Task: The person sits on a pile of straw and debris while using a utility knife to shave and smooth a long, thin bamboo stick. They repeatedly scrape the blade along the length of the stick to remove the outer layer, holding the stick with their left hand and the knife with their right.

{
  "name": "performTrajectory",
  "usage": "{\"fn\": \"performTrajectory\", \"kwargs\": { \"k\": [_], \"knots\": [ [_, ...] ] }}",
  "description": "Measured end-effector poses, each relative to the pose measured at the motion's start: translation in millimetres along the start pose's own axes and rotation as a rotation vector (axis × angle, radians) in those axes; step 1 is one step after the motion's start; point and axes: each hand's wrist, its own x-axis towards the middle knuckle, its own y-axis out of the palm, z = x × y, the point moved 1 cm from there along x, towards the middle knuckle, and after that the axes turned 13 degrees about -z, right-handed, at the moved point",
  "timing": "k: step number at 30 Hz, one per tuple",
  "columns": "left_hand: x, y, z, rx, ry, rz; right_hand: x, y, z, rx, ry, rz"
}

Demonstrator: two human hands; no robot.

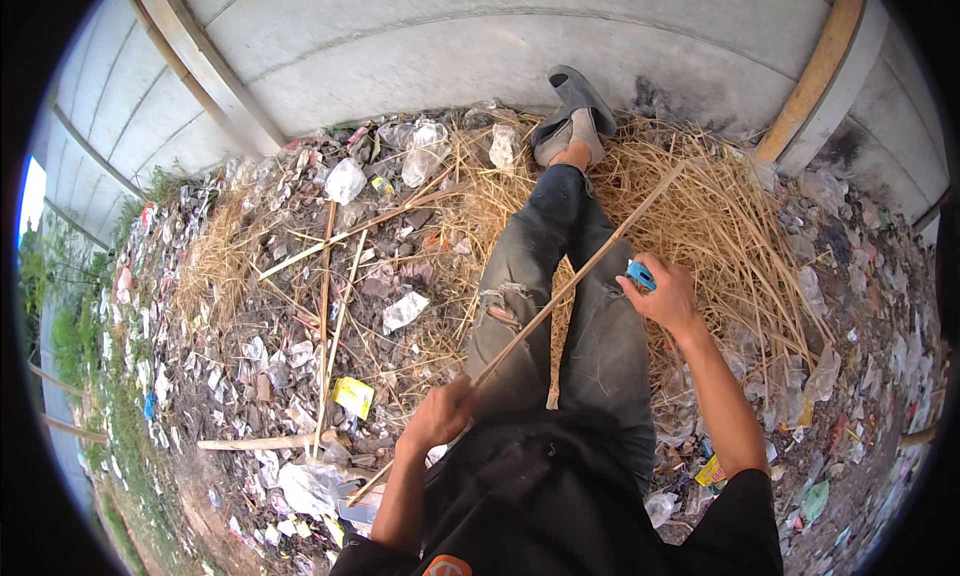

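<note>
My left hand (440, 413) is closed around a long, thin bamboo strip (545, 312). It slants across my outstretched legs, from beside my left forearm up to the far right over the straw-like shavings. To the right, above my thigh, my right hand (668, 291) is closed on a small blue object (640, 273), apart from the strip. Only part of the blue object shows between the fingers, so its kind cannot be made out. My legs in worn dark jeans (510, 256) lie under the strip, with grey shoes (580, 101) at the far end.
A heap of pale shavings (720, 206) lies right of my legs. Several sticks (325, 326) and a thicker wooden piece (255, 443) lie to the left among litter. A yellow packet (352, 397) is nearby. A grey panel wall (450, 56) with posts stands at the far side.
</note>
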Motion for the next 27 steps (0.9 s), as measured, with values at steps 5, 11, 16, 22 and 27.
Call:
{"fn": "performTrajectory", "kwargs": {
  "k": [5,11,16,22,27],
  "knots": [
    [-2,-5,-7,0.036,-0.017,0.107,12,-6,2,-0.153,-0.019,0.087],
    [-1,-15,11,-0.020,0.067,0.081,16,-13,-13,-0.008,0.054,0.424],
    [-2,-35,29,-0.015,-0.046,0.164,8,-26,-2,0.085,0.106,0.648],
    [2,-43,41,-0.094,-0.109,0.215,-9,-18,-5,0.291,0.074,0.504],
    [5,-29,60,-0.047,-0.161,0.268,-6,-15,-4,0.412,0.461,0.542]
  ]
}}
